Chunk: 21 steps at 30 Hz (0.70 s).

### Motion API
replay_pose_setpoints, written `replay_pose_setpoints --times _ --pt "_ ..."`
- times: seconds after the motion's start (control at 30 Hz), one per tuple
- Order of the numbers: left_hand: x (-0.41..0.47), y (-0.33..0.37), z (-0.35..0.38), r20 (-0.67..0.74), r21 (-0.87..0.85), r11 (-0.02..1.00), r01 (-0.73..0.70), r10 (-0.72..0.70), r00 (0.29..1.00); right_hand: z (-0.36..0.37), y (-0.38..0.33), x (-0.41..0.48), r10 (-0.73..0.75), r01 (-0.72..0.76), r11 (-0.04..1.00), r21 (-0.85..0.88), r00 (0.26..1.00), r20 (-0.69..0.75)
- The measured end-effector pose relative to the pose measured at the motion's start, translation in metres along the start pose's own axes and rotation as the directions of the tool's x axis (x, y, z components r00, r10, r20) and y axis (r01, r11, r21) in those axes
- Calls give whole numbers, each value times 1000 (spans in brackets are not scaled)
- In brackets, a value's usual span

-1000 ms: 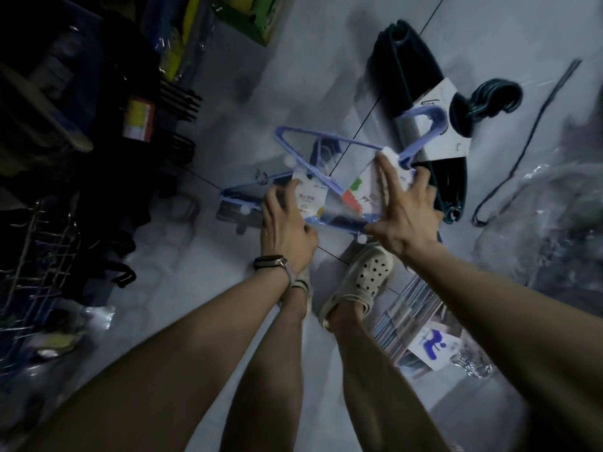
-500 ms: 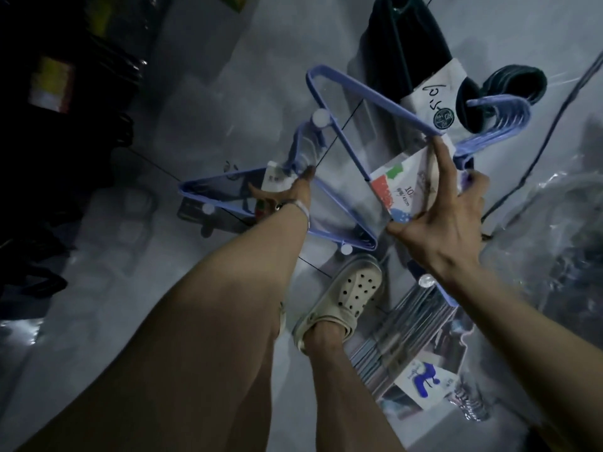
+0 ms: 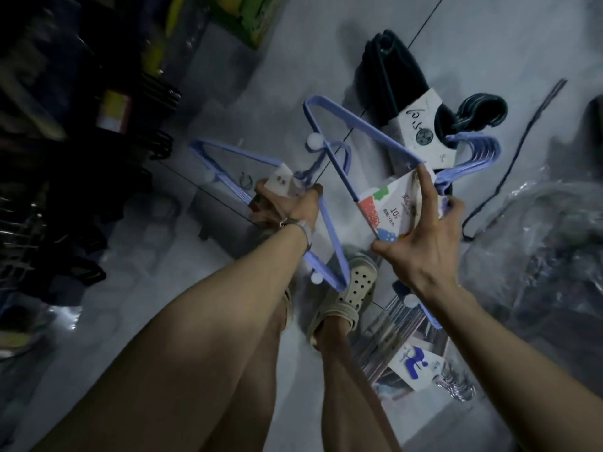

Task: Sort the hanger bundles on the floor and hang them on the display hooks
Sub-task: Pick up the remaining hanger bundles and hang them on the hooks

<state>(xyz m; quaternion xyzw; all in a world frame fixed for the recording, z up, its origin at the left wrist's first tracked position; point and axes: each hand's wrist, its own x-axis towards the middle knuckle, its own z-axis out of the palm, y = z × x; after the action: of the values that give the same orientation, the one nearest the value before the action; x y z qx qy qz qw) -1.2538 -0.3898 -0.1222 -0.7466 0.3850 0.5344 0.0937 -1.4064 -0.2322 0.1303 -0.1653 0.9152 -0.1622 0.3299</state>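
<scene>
I hold two bundles of lilac plastic hangers above the floor. My left hand (image 3: 287, 203) grips one lilac bundle (image 3: 228, 168) at its labelled neck, its triangle pointing left. My right hand (image 3: 421, 236) grips the other lilac bundle (image 3: 352, 125) by its paper label, thumb and fingers curled round it; its hooks (image 3: 476, 154) stick out to the right. A dark green hanger bundle (image 3: 391, 76) with a white label lies on the floor behind. A bundle of metal hangers (image 3: 391, 337) with a blue-printed card lies by my right foot.
Dark racks of black hangers and goods (image 3: 81, 141) fill the left side. Crumpled clear plastic bags (image 3: 538, 256) lie at the right, with a black strap (image 3: 522, 132) on the grey floor tiles. A green box (image 3: 248, 17) stands at the top.
Both hands have lifted the lilac bundles off the floor and pulled them apart. The left bundle has swung out to the left; the right one has tilted up.
</scene>
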Motion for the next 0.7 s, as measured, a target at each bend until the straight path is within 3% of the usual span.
replay_pose_setpoints --times 0.07,0.17,0.4,0.7 --pt "-102 54 -30 -160 59 997 -42 51 986 -25 -16 -13 6 -6 1000 23 1000 -15" --pt "-242 114 -79 -186 183 968 -175 209 960 -67 -40 -36 -23 27 998 65 998 -61" --pt "-360 167 -127 -141 301 879 -369 424 894 -183 -89 -94 -74 100 987 128 979 -192" --pt "-530 242 -204 -164 403 688 -604 703 692 -338 -144 -179 -83 166 964 207 931 -355"
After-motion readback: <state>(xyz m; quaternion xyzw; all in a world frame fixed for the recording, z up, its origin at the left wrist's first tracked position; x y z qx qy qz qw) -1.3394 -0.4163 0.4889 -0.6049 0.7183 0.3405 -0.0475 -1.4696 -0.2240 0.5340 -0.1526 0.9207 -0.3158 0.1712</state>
